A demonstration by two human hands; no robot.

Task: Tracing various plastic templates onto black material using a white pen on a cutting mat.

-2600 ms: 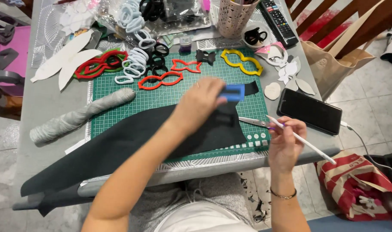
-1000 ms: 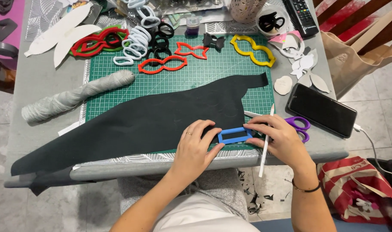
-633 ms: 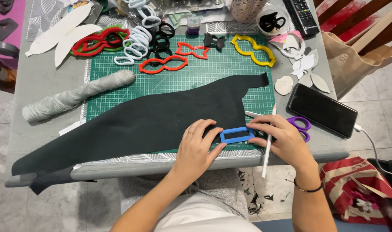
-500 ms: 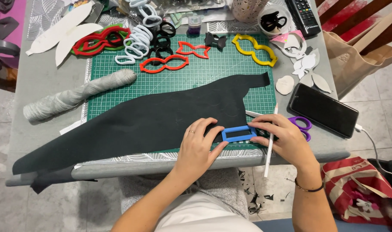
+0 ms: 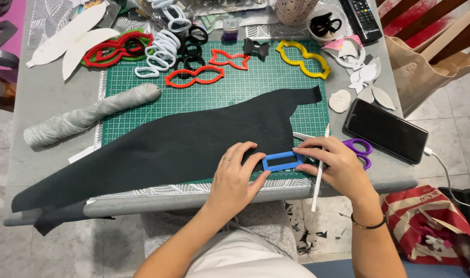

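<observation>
Here the left hand (image 5: 235, 177) lies flat on the black felt (image 5: 183, 141), its fingertips pressing the near-left edge of the blue frame (image 5: 282, 161), a small rectangular template. The right hand (image 5: 338, 167) pinches the frame's right end with its fingertips and at the same time grips a white pencil (image 5: 320, 170) that runs between its fingers, tip up by the felt's edge and tail hanging past the desk (image 5: 55, 98) front. The frame sits on the felt's lower right part, over the green mat (image 5: 255, 82) and close to the desk's front edge.

To do this step well, I judge that the frame should lie wholly on the felt, close to the cut edge so little material is wasted. The left fingers should bear straight down on the frame so it cannot creep, spread along its long side, not bunched at one corner. The felt should lie smooth under it, with no ridge. The pencil is best held nearly upright against the frame's rim and drawn lightly, since felt drags and stretches under a hard stroke. The purple scissors (image 5: 359, 149) lie just behind the right hand, the phone (image 5: 387, 131) beyond them.
</observation>
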